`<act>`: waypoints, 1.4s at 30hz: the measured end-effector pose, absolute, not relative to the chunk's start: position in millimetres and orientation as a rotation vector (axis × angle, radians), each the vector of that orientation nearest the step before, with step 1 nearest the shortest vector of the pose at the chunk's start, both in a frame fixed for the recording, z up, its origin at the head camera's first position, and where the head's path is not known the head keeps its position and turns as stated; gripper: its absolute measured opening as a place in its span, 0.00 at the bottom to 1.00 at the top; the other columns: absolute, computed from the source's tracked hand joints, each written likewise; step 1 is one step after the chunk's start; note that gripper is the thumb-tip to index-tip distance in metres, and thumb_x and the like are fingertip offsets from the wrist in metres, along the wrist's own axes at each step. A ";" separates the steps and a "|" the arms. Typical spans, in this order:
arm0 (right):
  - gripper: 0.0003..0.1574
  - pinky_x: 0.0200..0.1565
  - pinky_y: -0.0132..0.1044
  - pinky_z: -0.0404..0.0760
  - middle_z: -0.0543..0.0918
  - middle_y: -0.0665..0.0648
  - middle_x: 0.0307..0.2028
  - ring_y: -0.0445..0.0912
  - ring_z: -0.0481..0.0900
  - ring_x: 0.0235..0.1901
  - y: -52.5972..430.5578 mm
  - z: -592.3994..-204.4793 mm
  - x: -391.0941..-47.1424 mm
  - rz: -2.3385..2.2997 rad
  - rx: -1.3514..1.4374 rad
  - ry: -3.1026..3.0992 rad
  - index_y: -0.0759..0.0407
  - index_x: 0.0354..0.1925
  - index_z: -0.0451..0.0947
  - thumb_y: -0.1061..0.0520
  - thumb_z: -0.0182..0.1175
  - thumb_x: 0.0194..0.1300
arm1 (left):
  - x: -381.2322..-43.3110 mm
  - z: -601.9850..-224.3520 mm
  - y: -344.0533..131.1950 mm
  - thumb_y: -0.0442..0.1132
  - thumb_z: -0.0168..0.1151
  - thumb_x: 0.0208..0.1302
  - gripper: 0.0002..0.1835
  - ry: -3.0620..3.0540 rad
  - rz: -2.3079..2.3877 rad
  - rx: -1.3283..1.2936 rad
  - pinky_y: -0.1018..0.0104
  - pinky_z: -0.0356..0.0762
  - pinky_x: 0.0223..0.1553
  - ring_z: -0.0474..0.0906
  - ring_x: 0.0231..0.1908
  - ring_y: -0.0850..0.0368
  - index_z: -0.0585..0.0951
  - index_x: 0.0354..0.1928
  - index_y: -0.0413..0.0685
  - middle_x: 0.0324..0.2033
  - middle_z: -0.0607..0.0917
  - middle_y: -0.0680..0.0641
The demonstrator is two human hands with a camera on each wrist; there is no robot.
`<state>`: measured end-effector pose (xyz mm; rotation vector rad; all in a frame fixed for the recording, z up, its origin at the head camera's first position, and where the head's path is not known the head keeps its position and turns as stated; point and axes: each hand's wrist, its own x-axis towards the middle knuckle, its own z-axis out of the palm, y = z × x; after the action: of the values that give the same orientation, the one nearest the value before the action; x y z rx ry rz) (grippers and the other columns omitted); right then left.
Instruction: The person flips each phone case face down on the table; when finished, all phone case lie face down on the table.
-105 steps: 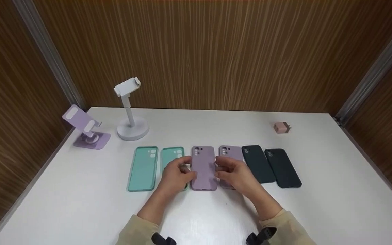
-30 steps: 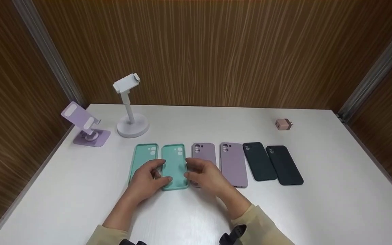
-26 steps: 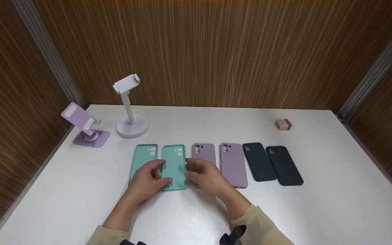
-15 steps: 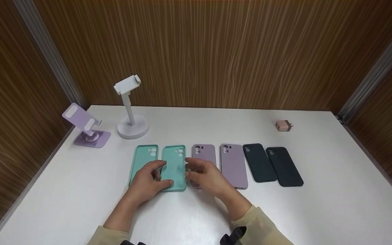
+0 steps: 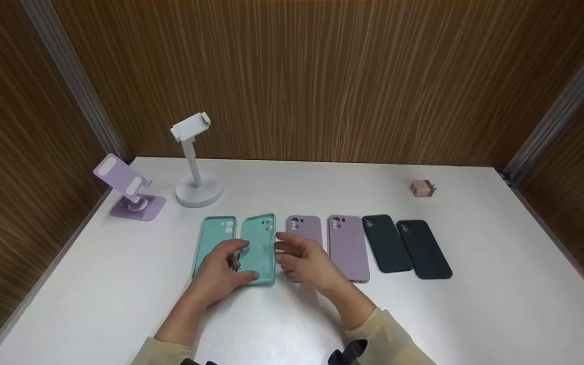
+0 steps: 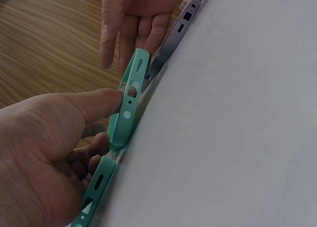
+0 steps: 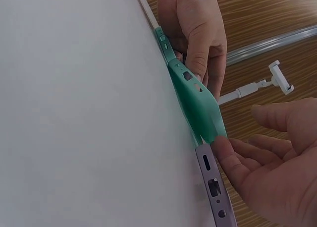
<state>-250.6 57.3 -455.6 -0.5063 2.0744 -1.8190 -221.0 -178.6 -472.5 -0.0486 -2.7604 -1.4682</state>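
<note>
A mint-green phone case (image 5: 262,251), second from the left in a row, lies with its hollow side up and its right edge raised. My left hand (image 5: 215,274) holds its left side, thumb over the inside near the bottom end. On the right, my right hand (image 5: 309,263) has its fingertips at the raised edge. The right wrist view shows that right thumb (image 7: 272,117) apart from the tilted green case (image 7: 200,105). Partly behind my left hand lies another mint-green case (image 5: 214,230). A purple case (image 5: 304,225) is partly covered by my right hand.
Farther right in the row lie a second purple case (image 5: 349,248) and two dark cases, one tilted (image 5: 387,243) and one at the end (image 5: 425,248). Behind stand a purple phone stand (image 5: 137,203) and a white one (image 5: 199,190). A pink charger plug (image 5: 422,188) sits back right.
Both hands have moved left from the purple case to the second mint-green case. Over the last half second that case's right edge has risen, tilting it toward my left hand.
</note>
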 end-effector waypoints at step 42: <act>0.37 0.46 0.42 0.86 0.81 0.64 0.65 0.53 0.85 0.53 50.7 -449.4 -255.0 -1.879 -0.444 2.052 0.64 0.76 0.68 0.61 0.65 0.74 | -219.2 -437.8 -172.0 0.40 0.75 0.67 0.34 -2.946 -1.436 -0.017 0.48 0.79 0.60 0.79 0.58 0.47 0.76 0.73 0.40 0.62 0.82 0.39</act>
<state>-255.0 50.7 -449.4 -0.4437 2.0524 -1.8786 -219.2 -172.0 -437.8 -0.0170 -2.9460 -1.4361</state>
